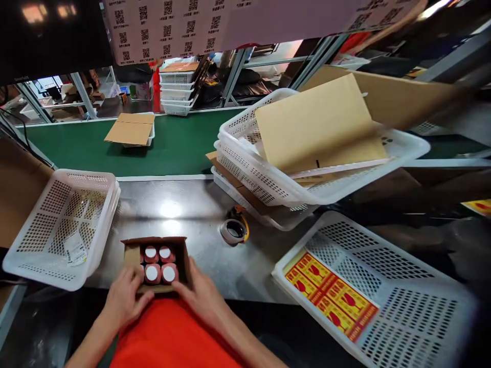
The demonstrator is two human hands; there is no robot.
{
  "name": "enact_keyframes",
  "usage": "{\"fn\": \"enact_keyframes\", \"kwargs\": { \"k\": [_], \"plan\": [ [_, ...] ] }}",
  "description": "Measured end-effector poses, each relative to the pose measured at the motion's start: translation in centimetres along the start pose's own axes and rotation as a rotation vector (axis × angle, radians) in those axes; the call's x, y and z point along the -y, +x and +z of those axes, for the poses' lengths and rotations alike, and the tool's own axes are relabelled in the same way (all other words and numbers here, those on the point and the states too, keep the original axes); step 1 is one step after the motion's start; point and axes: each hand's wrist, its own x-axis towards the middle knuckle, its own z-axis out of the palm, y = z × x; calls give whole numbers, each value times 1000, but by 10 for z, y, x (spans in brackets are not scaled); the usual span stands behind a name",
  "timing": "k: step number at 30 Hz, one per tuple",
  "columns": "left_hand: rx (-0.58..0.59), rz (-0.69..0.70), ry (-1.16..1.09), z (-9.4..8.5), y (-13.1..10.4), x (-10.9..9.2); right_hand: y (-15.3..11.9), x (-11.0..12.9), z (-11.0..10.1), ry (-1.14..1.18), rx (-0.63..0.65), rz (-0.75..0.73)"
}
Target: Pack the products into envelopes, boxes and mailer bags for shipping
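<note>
A small open cardboard box [190, 268] stands at the near edge of the metal table, just in front of my body. Inside it are several pink bottles [152, 274] with round white caps, packed in rows. My left hand [125, 294] grips the box's near left corner, its fingers bent over a lighter cardboard strip [132, 255] along that side. Whether this strip is a flap or a separate piece, I cannot tell. On the right, my right hand [205, 294] holds the side wall, with its thumb over the near rim.
A tape dispenser [233, 231] lies right of the box. White baskets stand at left [57, 276] and right [414, 317], the right one holding red-yellow fragile labels [332, 296]. Stacked baskets [245, 179] carry flat cardboard [322, 122]. Behind runs a green conveyor [184, 148].
</note>
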Motion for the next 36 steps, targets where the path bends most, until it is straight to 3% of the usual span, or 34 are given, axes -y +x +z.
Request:
{"fn": "enact_keyframes", "kwargs": {
  "k": [3, 5, 7, 9, 11, 13, 16, 19, 21, 23, 25, 27, 30, 32, 34, 36],
  "plan": [
    [231, 74, 169, -5, 9, -10, 7, 15, 5, -103, 388, -128],
    [290, 69, 203, -7, 23, -7, 18, 27, 4, -202, 498, -176],
    [324, 81, 192, -6, 36, 2, 31, 32, 2, -269, 520, -202],
    [306, 126, 152, 0, 48, 14, 41, 26, 4, -273, 499, -223],
    [210, 199, 101, 10, 58, 26, 46, 9, 12, -233, 402, -203],
    [55, 235, 60, 20, 66, 36, 46, -15, 26, -172, 214, -145],
    [-121, 152, 29, 29, 71, 46, 40, -49, 52, -68, -114, -48],
    [-109, 110, 2, 34, 57, 59, 34, -64, 69, -71, -323, 12],
    [-34, 155, -46, 39, 37, 70, 33, -61, 69, -141, -270, -76],
    [-9, 172, -95, 46, 18, 80, 36, -53, 62, -201, -47, -224],
    [-55, 135, -143, 54, 5, 86, 37, -42, 52, -226, 171, -298],
    [-118, 85, -207, 62, 0, 88, 36, -33, 43, -226, 259, -282],
    [-154, 62, -316, 72, 9, 89, 27, -28, 39, -205, 261, -231],
    [-155, 67, -370, 77, 22, 89, 23, -37, 38, -169, 252, -229],
    [-153, 93, -420, 81, 41, 88, 27, -59, 28, -128, 185, -186],
    [-148, 124, -466, 84, 62, 83, 40, -90, 6, -136, 4, 17]
  ]
}}
